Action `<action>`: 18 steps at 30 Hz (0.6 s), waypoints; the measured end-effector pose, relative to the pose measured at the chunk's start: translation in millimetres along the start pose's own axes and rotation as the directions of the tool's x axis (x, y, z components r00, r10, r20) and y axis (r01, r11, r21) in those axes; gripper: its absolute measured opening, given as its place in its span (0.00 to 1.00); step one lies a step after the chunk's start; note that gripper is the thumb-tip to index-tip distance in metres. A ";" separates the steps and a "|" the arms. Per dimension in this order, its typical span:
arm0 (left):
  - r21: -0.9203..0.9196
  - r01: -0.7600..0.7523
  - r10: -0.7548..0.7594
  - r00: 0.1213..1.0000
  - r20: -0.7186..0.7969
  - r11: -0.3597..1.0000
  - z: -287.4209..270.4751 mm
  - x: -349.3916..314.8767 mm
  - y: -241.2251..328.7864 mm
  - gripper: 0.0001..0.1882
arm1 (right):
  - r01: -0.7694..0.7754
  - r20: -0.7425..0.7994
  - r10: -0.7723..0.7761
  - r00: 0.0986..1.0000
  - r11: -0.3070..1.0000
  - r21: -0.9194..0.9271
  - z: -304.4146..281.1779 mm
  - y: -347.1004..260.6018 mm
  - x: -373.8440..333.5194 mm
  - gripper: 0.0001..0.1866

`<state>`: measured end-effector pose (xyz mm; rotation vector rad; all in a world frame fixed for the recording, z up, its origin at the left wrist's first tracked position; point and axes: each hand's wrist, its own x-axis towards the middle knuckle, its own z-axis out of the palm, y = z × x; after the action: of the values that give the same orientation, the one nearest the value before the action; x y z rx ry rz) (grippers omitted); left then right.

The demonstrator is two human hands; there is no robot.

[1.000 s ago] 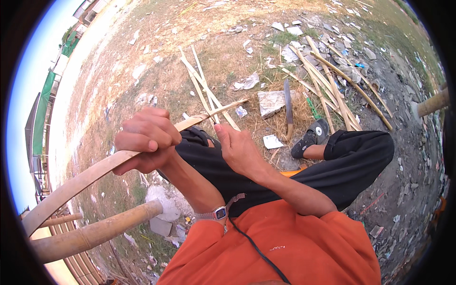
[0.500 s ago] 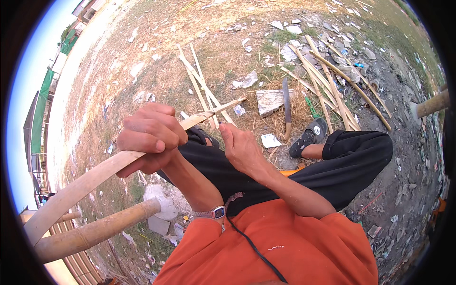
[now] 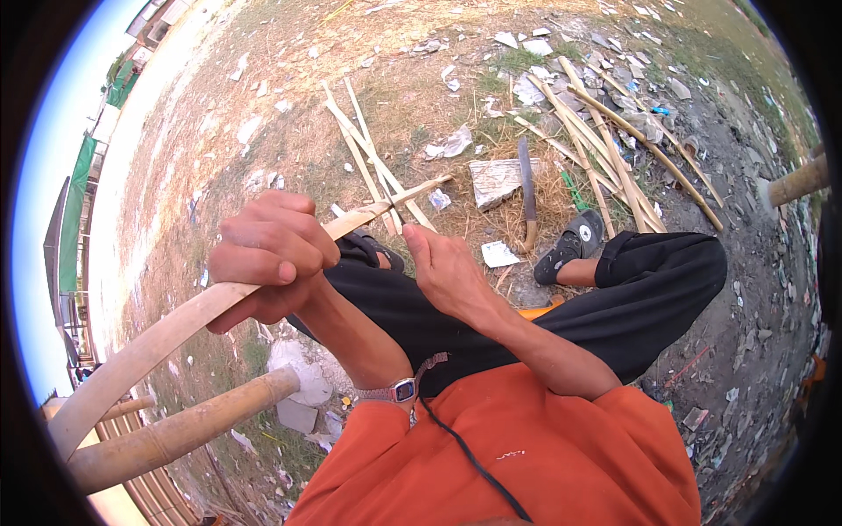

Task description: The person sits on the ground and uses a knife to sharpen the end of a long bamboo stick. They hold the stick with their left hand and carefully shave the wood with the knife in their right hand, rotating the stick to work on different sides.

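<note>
Lengthwise, your pale strip (image 3: 175, 329) curves; your left hand (image 3: 274, 256) clenches it, your right hand (image 3: 450, 272) a dark blade (image 3: 395, 209), slightly nearer the strip's tip than earlier.

No wording or numerals can be read. A small white marking (image 3: 510, 455) is borne on the front of the orange shirt (image 3: 596, 438); its form cannot be resolved. A round white emblem (image 3: 585, 233) is carried by a dark sandal (image 3: 561, 254) ahead of the shirt. The wristwatch display (image 3: 403, 391), beside the shirt's left sleeve, is illegible.
</note>
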<state>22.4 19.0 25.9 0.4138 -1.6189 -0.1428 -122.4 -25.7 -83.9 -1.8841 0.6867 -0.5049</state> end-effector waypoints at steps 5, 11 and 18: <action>-0.047 0.009 -0.009 1.000 0.004 0.999 -5.0 -4.5 4.4 0.30 | -0.179 0.070 0.184 0.980 0.981 -0.077 4.6 26.7 7.4 0.25; -0.117 0.015 -0.010 0.999 0.046 0.993 -8.8 -4.4 4.1 0.28 | -0.109 0.084 0.111 0.990 0.994 -0.022 0.9 19.9 12.9 0.25; -0.155 0.028 -0.007 0.991 0.134 0.988 -14.3 -3.7 5.2 0.26 | -0.144 0.011 0.146 0.989 0.983 -0.109 12.4 31.4 10.5 0.24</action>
<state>35.7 27.3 25.5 0.3027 -1.7217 -0.3143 -114.1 -34.1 -117.2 -1.9193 0.8468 -0.3622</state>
